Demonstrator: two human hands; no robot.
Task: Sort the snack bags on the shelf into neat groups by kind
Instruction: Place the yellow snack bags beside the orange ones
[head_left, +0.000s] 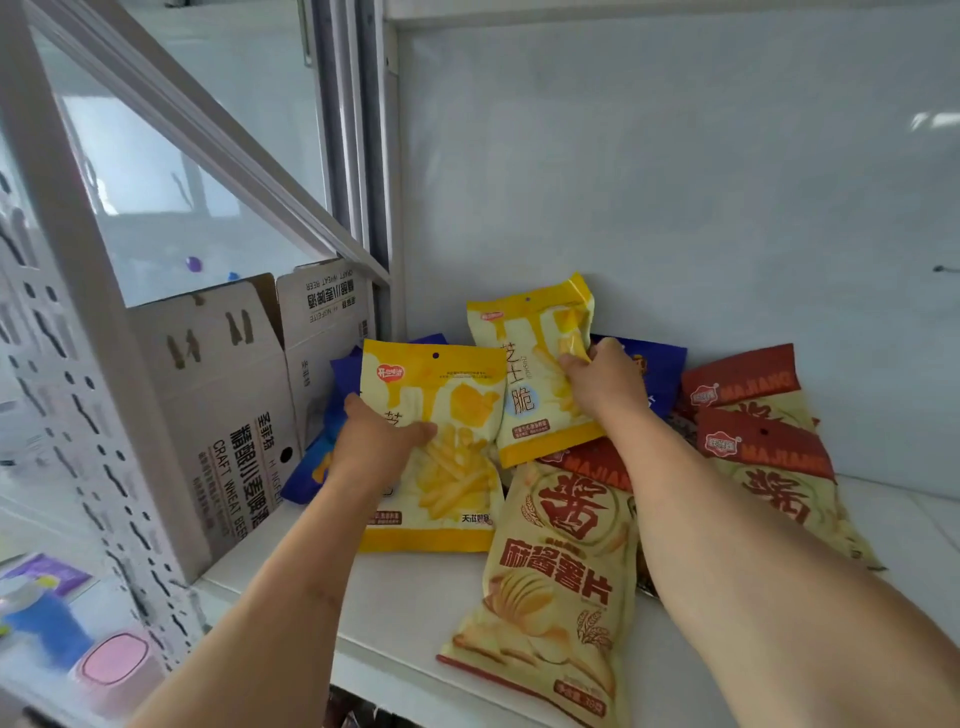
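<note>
On the white shelf (415, 587), my left hand (374, 441) pinches the near yellow bag (441, 467), thumb across its front; my right hand (605, 384) clamps the far yellow bag (524, 364), fingers curled over its right edge.

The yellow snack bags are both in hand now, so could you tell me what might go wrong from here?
1. The right hand pinches only the edge of the rear yellow bag, so it may slip.
2. The long tan chip bag reaches the edge of the shelf, and a forearm could nudge it off.
3. Blue bags lie half buried and could be missed.
</note>
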